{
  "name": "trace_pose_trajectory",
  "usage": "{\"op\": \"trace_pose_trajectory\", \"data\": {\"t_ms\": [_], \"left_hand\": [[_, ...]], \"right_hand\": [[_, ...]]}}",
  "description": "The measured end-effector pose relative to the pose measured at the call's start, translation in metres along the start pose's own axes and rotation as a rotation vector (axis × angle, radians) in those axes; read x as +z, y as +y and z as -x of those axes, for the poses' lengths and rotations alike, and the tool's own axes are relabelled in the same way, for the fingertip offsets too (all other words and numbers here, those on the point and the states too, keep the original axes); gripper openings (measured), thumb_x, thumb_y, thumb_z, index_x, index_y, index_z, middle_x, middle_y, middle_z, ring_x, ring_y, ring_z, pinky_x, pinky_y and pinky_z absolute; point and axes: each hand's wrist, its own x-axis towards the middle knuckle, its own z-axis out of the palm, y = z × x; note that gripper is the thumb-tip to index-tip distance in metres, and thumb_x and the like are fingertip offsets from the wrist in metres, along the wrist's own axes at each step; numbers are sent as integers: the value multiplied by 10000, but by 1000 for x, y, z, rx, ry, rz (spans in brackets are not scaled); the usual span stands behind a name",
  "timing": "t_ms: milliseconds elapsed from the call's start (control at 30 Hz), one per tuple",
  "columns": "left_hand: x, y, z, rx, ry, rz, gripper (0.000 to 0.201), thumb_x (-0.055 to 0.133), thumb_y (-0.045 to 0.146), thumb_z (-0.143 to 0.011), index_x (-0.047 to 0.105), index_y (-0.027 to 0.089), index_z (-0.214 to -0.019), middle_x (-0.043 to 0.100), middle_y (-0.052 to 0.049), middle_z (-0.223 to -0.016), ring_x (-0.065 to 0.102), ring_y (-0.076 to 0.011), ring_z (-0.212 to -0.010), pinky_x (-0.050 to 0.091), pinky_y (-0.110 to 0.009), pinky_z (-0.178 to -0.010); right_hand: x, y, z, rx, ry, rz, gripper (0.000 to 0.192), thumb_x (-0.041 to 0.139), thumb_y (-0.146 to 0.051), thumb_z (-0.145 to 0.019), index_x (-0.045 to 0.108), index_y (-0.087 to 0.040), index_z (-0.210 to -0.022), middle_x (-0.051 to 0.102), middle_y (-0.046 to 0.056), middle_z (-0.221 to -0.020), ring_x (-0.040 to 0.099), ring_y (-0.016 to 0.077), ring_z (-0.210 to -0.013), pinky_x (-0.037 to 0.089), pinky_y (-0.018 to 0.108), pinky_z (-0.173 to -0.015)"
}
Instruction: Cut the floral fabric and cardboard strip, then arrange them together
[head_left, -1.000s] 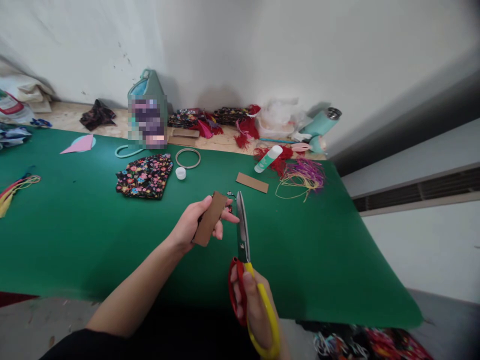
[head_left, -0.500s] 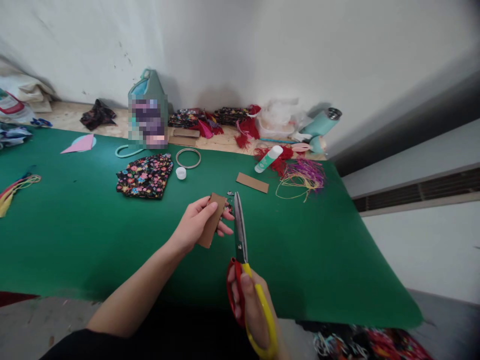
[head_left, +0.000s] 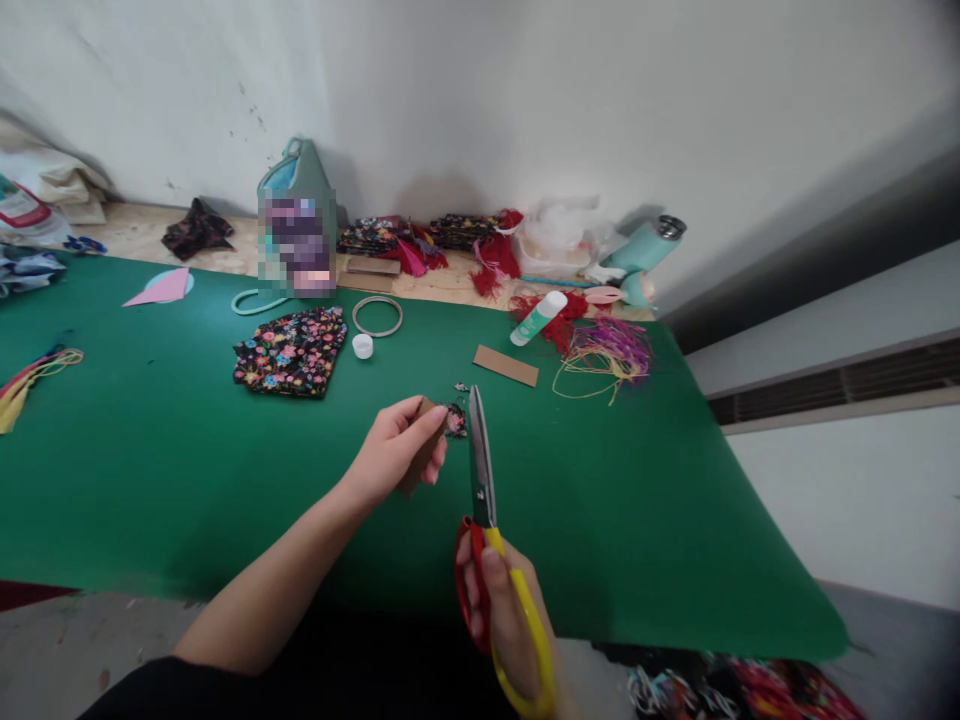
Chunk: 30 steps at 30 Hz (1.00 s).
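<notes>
My left hand [head_left: 397,440] grips a piece of brown cardboard [head_left: 417,462], tilted so that only a narrow part of its face shows. Just beyond my left fingertips, small scraps of floral fabric [head_left: 456,420] lie on the green tabletop. My right hand [head_left: 510,600] is wrapped round the red and yellow handles of a pair of scissors [head_left: 481,450]. The blades are together and point away from me, close to the right of the scraps. A second cardboard strip [head_left: 505,366] lies flat farther off, beside a glue stick [head_left: 539,319].
Floral fabric [head_left: 291,352] lies left of a white cap [head_left: 362,346] and a ring [head_left: 377,316]. Purple and yellow threads [head_left: 606,355] are at the right. A bag [head_left: 296,230], a plastic tub [head_left: 555,245] and a bottle [head_left: 649,248] line the wall. The green table [head_left: 675,520] ends at the right.
My left hand has turned the cardboard from nearly face-on to a steeper tilt, and its fingers have curled in from their spread. The scissors stay in place.
</notes>
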Motion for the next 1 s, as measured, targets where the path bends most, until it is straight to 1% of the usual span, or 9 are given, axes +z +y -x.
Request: {"op": "trace_pose_trajectory", "data": {"t_ms": [133, 267, 500, 700, 933, 1000], "left_hand": [[1, 0, 1, 19, -9, -71, 400, 649, 505, -769, 445, 182, -650, 527, 58, -486, 462, -52, -343, 349, -160, -345], [0, 0, 1, 25, 12, -113, 366, 723, 440, -721, 470, 179, -687, 494, 77, -451, 444, -51, -336, 330, -154, -341], [-1, -1, 0, 49, -5, -14, 368, 601, 496, -802, 466, 176, -680, 546, 48, -530, 487, -61, -376, 386, -173, -378], [-1, -2, 0, 57, 55, -71, 369, 627, 473, -794, 456, 176, -658, 534, 52, -532, 478, -54, -374, 377, -171, -380], [0, -1, 0, 66, 50, -123, 374, 684, 469, -741, 462, 181, -659, 504, 62, -482, 463, -60, -363, 362, -177, -379], [-1, -1, 0, 70, 47, -114, 361, 662, 464, -756, 463, 179, -659, 517, 53, -496, 472, -64, -374, 370, -183, -392]], "right_hand": [[-1, 1, 0, 6, -10, -13, 532, 404, -704, -849, 504, -188, -767, 368, -92, -495, 318, 40, -340, 254, 156, -325], [-1, 1, 0, 1, -8, 2, 523, 407, -694, -856, 501, -187, -766, 362, -93, -493, 321, 38, -345, 257, 152, -332], [-1, 1, 1, -4, -12, 5, 521, 398, -687, -865, 503, -184, -777, 362, -94, -496, 311, 37, -347, 251, 152, -333], [0, 0, 1, 15, -8, -16, 547, 410, -720, -835, 505, -185, -773, 359, -94, -493, 305, 36, -335, 236, 149, -318], [-1, -2, 1, 7, -9, -5, 552, 412, -721, -834, 515, -184, -763, 362, -92, -482, 315, 37, -339, 247, 149, -324], [-1, -2, 2, 8, -4, -9, 558, 413, -728, -828, 516, -184, -760, 358, -92, -479, 312, 37, -336, 246, 150, -322]]}}
